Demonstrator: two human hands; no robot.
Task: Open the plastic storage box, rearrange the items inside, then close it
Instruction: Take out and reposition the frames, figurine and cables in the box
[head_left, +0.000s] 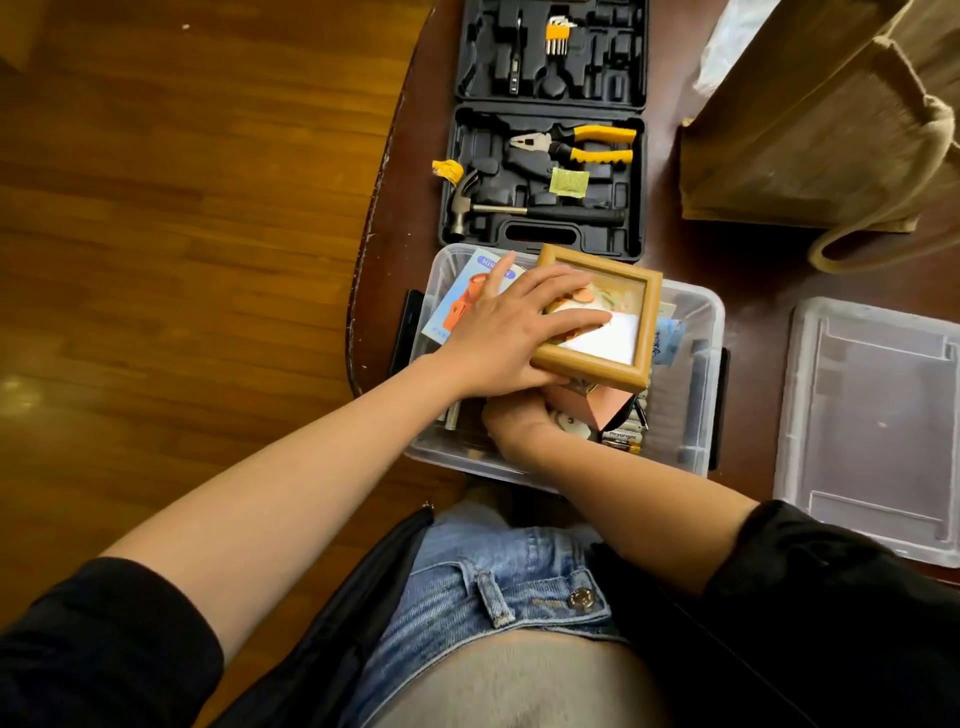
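Plastic storage box (696, 364) open at near edge of counter (753, 291), packed with items. Wooden picture frame (597, 317) tilted on top, left hand (511, 332) flat on it, fingers spread. Right hand (511, 418) reaches beneath frame; grip hidden, cannot tell. Pink box (605, 405) under frame. Lid (872, 415) lies right of box. Open tool case (545, 176) just beyond, paper bag (810, 130) far right.

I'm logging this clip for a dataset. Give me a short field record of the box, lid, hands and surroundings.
box: clear plastic storage box, open, on the table edge
lid: clear lid lying flat on the table, to the right of the box
left hand: left hand flat on wooden picture frame
right hand: right hand reaching under the frame, grasp hidden
behind box: open black tool case
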